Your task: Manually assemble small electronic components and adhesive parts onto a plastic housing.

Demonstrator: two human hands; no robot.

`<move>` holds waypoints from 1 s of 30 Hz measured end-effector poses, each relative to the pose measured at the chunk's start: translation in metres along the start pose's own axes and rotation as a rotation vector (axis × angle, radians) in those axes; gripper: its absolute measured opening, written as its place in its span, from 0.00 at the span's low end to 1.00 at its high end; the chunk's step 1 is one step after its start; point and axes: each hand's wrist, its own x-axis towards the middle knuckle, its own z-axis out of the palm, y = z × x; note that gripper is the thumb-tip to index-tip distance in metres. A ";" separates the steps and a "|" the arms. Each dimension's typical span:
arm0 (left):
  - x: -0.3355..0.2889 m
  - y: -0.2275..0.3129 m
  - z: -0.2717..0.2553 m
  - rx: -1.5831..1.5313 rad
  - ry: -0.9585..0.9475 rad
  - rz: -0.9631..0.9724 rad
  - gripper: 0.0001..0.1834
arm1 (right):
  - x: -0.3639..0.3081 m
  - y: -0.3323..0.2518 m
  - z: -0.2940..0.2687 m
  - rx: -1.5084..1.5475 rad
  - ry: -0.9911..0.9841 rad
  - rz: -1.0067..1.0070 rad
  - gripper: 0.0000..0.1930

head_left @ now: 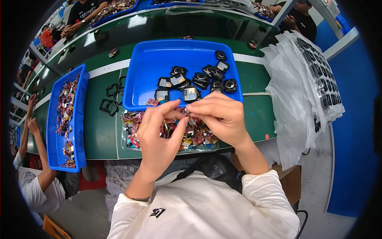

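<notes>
In front of me my left hand (pixel 157 127) and my right hand (pixel 223 117) meet at their fingertips. The right thumb and forefinger are pinched together on a small part too small to name. The left fingers are curled round the same spot, thumb bent towards the forefinger. Under both hands sits a clear tray (pixel 211 147) heaped with small electronic parts (pixel 199 137) in pink, yellow, white and black. Just beyond my fingertips is a large blue tray (pixel 149 65) with several black smartwatch-like cases (pixel 191 94), some showing round backs, others grey insides.
On the left stands a narrow blue bin (pixel 82 99) of similar small parts. Loose black frames (pixel 108 106) lie between it and the big tray. At the right, stacked plastic trays of black cases (pixel 318 71) rest on white sheeting (pixel 284 87). Co-workers (pixel 81 12) sit across and to the left.
</notes>
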 end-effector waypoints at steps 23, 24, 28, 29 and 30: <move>-0.001 -0.020 -0.002 -0.380 0.047 -0.168 0.02 | -0.009 -0.004 -0.001 0.450 -0.119 0.661 0.16; -0.001 -0.020 -0.001 -0.408 0.044 -0.177 0.02 | -0.008 -0.005 -0.003 0.435 -0.150 0.633 0.17; -0.002 -0.018 0.000 -0.462 0.038 -0.216 0.02 | -0.009 -0.007 0.001 0.339 -0.112 0.515 0.19; -0.001 -0.018 0.001 -0.462 0.037 -0.216 0.02 | -0.009 -0.008 0.001 0.338 -0.110 0.516 0.19; -0.001 -0.017 0.001 -0.471 0.041 -0.219 0.02 | -0.007 -0.009 0.000 0.316 -0.145 0.503 0.19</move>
